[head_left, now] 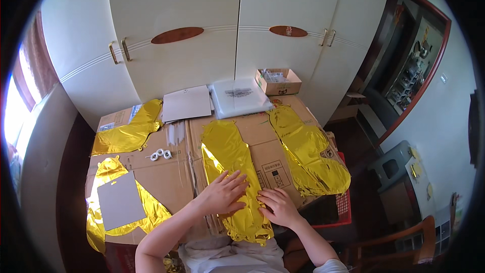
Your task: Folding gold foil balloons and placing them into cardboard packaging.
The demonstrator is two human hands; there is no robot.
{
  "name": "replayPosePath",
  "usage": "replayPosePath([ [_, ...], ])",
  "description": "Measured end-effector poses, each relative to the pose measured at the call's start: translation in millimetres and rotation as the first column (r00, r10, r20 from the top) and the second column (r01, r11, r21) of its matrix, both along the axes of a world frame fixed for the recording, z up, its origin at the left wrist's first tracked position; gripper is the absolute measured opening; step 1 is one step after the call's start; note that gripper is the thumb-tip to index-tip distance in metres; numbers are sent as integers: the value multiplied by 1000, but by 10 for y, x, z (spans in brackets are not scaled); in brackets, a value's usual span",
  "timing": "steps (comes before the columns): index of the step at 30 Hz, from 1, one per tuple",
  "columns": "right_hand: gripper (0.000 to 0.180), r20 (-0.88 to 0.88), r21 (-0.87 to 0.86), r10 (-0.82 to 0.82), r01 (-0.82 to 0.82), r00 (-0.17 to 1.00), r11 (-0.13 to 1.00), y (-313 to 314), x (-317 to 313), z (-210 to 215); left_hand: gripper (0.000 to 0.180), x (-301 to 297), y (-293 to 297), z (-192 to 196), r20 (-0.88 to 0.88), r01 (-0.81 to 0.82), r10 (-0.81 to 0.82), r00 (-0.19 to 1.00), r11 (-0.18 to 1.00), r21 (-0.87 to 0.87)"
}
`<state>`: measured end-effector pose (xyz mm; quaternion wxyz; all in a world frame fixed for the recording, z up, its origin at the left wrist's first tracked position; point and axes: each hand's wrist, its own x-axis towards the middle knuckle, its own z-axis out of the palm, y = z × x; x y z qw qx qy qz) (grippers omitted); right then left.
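Note:
A flat gold foil balloon (227,144) lies lengthwise in front of me, its near end reaching over the table edge by my lap. My left hand (222,193) rests over its middle, fingers stretched and apart. At the balloon's right edge is my right hand (279,206), its fingers also extended and touching the foil. Another gold foil balloon (308,151) is spread out at the right. Far left lies a third piece of gold foil (126,134). A grey card (121,201) covers part of the gold foil at the near left (156,207).
Flattened cardboard (177,172) covers the table. White rolls (160,154) and thin clear straws (175,134) lie left of centre. At the back are grey cards (187,103), a stack of clear plastic bags (240,98) and a small carton (279,82). White cabinets (177,0) stand behind.

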<state>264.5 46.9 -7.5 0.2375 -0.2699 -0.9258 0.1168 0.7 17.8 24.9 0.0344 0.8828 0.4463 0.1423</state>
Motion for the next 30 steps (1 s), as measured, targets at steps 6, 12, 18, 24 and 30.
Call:
replayPosePath([
  [6,31,5,29,-4,4,1000,1000,-16,-4,-15,70,66,112,-216,-76,-22,26,997,998,57],
  [12,32,24,52,-21,19,1000,998,-33,-19,-23,69,54,80,-246,-83,-25,30,996,998,63],
  [18,31,24,59,-26,25,999,998,-42,-18,-19,67,60,65,-246,-92,-34,42,995,995,90],
  [24,29,24,51,-19,18,1000,999,-31,-16,-26,61,139,134,-108,-113,-58,69,991,994,91],
  [30,28,24,57,-25,23,999,998,-24,-26,-49,48,333,221,-60,-39,46,-45,998,999,22],
])
